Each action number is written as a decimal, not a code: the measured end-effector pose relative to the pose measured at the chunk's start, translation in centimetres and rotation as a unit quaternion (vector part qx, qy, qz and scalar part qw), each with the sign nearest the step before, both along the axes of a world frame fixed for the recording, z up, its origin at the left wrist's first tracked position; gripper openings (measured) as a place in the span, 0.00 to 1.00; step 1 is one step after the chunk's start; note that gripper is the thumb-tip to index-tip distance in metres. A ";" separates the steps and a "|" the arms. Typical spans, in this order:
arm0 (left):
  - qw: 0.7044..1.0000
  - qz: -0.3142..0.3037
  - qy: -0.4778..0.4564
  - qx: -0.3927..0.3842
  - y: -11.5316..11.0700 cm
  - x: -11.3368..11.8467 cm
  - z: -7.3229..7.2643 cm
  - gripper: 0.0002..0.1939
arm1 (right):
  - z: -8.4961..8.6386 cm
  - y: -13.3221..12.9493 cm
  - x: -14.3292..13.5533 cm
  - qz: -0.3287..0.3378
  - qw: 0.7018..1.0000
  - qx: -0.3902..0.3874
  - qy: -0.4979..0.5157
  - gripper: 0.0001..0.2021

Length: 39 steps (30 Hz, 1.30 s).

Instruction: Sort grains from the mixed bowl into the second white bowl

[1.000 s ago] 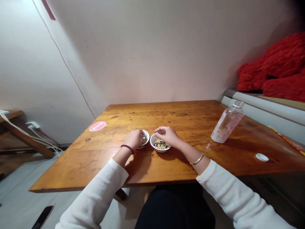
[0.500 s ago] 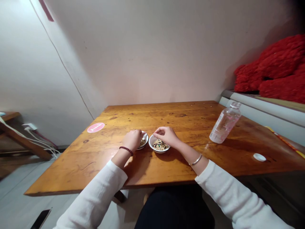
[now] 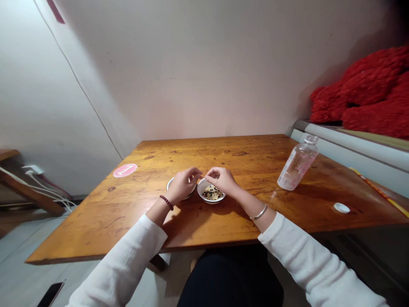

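Observation:
Two small white bowls stand side by side on the wooden table. The right bowl (image 3: 212,201) holds a mix of pale, black and green beads. My left hand (image 3: 184,184) is over the left bowl (image 3: 169,183) and covers most of it. Its thumb and fingers are closed near the right bowl's rim. My right hand (image 3: 221,179) hovers above the right bowl in a pinch, its fingertips close to those of my left hand. Whatever lies between the fingertips is too small to name.
On the right stand a clear plastic bottle (image 3: 298,165) and a white cap (image 3: 341,208). A pink round sticker (image 3: 125,170) is at the table's left. Beyond the right edge lies a red fluffy thing (image 3: 370,91). A phone (image 3: 51,294) is on the floor.
My left hand has moved right and slightly up from the left bowl, towards my right hand. My right hand has kept its pinch over the right bowl. The whole view has shifted slightly.

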State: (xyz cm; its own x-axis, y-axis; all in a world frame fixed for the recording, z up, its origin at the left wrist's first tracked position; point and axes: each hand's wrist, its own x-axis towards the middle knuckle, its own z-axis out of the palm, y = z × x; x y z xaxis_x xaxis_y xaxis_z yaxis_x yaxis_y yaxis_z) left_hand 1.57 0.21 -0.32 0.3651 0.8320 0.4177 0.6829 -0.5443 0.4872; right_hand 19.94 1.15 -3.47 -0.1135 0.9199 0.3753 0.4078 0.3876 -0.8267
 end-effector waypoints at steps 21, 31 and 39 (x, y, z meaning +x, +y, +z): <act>0.998 -0.008 -0.044 0.041 -0.3 0.2 0.5 0.09 | 0.4 -0.3 -0.1 0.014 0.999 0.018 0.036 0.09; 0.996 -0.016 -0.091 0.018 -0.3 0.3 0.3 0.10 | 0.3 -0.3 0.0 0.016 0.999 0.020 0.031 0.07; 0.995 -0.027 -0.096 0.017 -0.2 0.3 0.2 0.09 | 0.3 -0.3 0.0 0.009 0.999 0.020 0.029 0.06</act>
State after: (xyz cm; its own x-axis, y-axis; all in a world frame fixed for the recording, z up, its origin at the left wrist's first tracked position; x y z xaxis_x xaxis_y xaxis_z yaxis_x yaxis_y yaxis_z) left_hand 1.89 0.00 -0.11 0.3199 0.7976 0.5114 0.5480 -0.5961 0.5869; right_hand 19.89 0.85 -3.18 -0.1068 0.9019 0.4185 0.3520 0.4279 -0.8325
